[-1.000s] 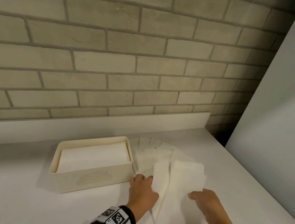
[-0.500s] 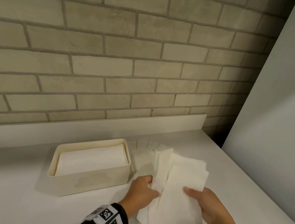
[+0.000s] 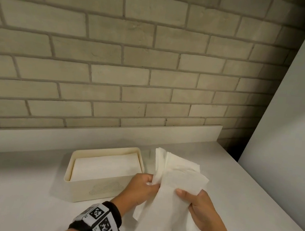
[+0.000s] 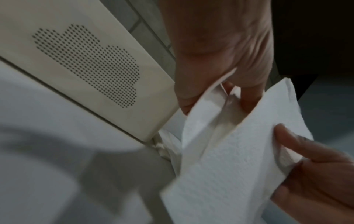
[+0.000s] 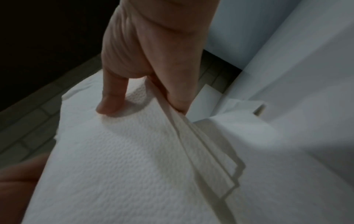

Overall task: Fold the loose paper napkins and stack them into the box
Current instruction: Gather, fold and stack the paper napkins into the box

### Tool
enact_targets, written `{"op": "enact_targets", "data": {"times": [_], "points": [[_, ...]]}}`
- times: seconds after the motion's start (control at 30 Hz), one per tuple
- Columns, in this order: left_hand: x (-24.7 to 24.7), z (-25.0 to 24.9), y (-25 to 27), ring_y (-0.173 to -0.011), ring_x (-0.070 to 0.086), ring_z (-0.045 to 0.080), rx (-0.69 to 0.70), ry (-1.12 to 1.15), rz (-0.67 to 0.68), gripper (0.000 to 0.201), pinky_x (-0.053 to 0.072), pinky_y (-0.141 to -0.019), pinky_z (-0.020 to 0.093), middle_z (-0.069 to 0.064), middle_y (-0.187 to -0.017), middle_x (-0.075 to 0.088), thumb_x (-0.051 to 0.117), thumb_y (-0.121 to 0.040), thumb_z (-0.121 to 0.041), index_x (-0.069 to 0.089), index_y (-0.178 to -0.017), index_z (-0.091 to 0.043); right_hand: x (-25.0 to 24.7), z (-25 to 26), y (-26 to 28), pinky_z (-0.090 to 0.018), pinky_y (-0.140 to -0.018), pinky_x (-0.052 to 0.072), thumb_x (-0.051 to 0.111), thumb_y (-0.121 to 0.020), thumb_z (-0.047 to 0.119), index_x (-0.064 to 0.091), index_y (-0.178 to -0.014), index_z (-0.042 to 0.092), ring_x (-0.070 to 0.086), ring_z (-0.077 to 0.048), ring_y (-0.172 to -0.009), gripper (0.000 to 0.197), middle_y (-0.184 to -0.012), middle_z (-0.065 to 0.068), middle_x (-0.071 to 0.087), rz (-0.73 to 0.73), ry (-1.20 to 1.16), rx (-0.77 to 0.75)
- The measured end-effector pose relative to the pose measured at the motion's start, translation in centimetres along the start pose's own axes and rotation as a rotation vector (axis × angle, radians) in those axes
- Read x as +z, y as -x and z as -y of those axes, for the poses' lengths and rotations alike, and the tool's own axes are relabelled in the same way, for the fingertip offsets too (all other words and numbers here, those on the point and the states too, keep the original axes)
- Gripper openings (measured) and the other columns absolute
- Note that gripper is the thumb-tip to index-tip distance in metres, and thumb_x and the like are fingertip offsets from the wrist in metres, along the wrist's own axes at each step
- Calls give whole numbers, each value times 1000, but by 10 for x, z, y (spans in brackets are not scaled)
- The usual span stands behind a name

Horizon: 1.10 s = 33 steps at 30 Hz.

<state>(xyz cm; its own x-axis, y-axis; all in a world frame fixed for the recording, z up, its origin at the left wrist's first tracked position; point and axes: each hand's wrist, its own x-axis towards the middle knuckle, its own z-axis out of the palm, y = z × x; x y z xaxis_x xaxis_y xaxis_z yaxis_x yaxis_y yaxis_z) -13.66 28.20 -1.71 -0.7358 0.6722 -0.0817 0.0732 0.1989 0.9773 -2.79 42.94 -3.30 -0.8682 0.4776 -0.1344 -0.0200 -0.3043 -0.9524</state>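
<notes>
A cream box (image 3: pixel 77 165) with a dotted cloud pattern (image 4: pixel 86 63) stands on the white counter, holding a flat stack of folded napkins (image 3: pixel 104 165). Just right of it both hands hold a bunch of white paper napkins (image 3: pixel 174 182) lifted off the counter. My left hand (image 3: pixel 143 186) pinches the bunch's left edge between thumb and fingers (image 4: pixel 193 91). My right hand (image 3: pixel 195 202) grips the right side, thumb (image 5: pixel 111 98) on top of the embossed sheet (image 5: pixel 124 159) and fingers beneath. Several layered edges (image 5: pixel 201 151) hang from that grip.
A beige brick wall (image 3: pixel 135 56) with a white upstand (image 3: pixel 107 136) runs behind the counter (image 3: pixel 14 204). A tall white panel (image 3: pixel 294 131) bounds the right side. A few napkin corners (image 5: pixel 239 106) lie on the counter beyond my right hand.
The napkins lay spread on the counter under both hands; both hands have since gathered them and lifted them up into a bunch beside the box.
</notes>
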Motion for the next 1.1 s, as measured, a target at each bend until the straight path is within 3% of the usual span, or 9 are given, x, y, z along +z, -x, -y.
{"op": "enact_targets", "data": {"times": [0.2, 0.33, 0.43, 0.5, 0.63, 0.7, 0.83, 0.93, 1.1], "points": [[-14, -8, -1, -53, 51, 5, 41, -183, -121, 35, 40, -47, 9, -8, -59, 56, 66, -85, -27, 54, -53, -19, 27, 5, -6, -34, -79, 53, 82, -59, 20, 65, -110, 9, 66, -25, -99, 54, -104, -7, 72, -45, 106, 12], [-22, -18, 1, -64, 55, 7, 70, -262, -110, 24, 45, -57, 16, -7, -70, 61, 64, -86, -26, 60, -63, -19, 38, 5, -5, -33, -83, 52, 82, -52, 29, 64, -112, 14, 66, -23, -102, 64, -106, -4, 72, 10, 109, 47], [-27, -21, 2, -75, 64, 12, 64, -213, -93, 19, 53, -67, 24, -6, -78, 67, 66, -84, -25, 64, -65, -25, 41, 8, -5, -33, -79, 53, 78, -58, 20, 65, -108, 11, 66, -25, -99, 53, -101, -6, 74, 54, 45, 72], [-29, -23, 3, -73, 64, 11, 43, -170, -88, 18, 51, -63, 19, -6, -78, 67, 67, -83, -28, 65, -67, -21, 43, 8, -6, -35, -76, 54, 82, -58, 10, 66, -105, 6, 67, -28, -94, 50, -96, -8, 75, 37, 7, 75], [-36, -22, 1, -67, 54, 16, -24, -143, -151, 37, 41, -62, 25, 4, -74, 58, 62, -84, -44, 55, -67, -11, 46, 7, -10, -39, -76, 54, 75, -67, -5, 66, -103, -1, 67, -31, -91, 37, -98, -15, 73, -72, -78, 33], [-41, -22, 2, -75, 60, 15, -38, -74, -182, 42, 44, -70, 25, 0, -79, 64, 61, -83, -50, 64, -71, -10, 44, 10, -12, -42, -82, 53, 70, -70, -9, 66, -101, 2, 66, -31, -94, 33, -102, -15, 71, -111, -151, -18], [-46, -26, 1, -93, 67, 14, -35, 40, -148, 38, 50, -87, 28, -3, -96, 73, 57, -83, -55, 74, -82, -21, 43, 23, -14, -47, -90, 50, 66, -71, -14, 65, -98, 12, 64, -29, -97, 38, -101, -10, 71, -65, -186, -120], [-46, -30, 1, -98, 67, 25, -11, 123, -163, 50, 50, -94, 40, 7, -98, 73, 61, -76, -62, 74, -88, -15, 49, 23, -17, -44, -83, 53, 74, -61, -11, 64, -103, 11, 67, -28, -93, 49, -99, -10, 72, -2, -216, -155], [-43, -34, 1, -88, 70, 25, 24, 31, -127, 20, 55, -84, 41, 4, -93, 74, 78, -74, -31, 70, -87, -19, 69, 6, -27, -39, -78, 56, 76, -59, 7, 54, -124, 12, 67, -30, -102, 69, -112, -12, 69, -36, -50, -152]]}}
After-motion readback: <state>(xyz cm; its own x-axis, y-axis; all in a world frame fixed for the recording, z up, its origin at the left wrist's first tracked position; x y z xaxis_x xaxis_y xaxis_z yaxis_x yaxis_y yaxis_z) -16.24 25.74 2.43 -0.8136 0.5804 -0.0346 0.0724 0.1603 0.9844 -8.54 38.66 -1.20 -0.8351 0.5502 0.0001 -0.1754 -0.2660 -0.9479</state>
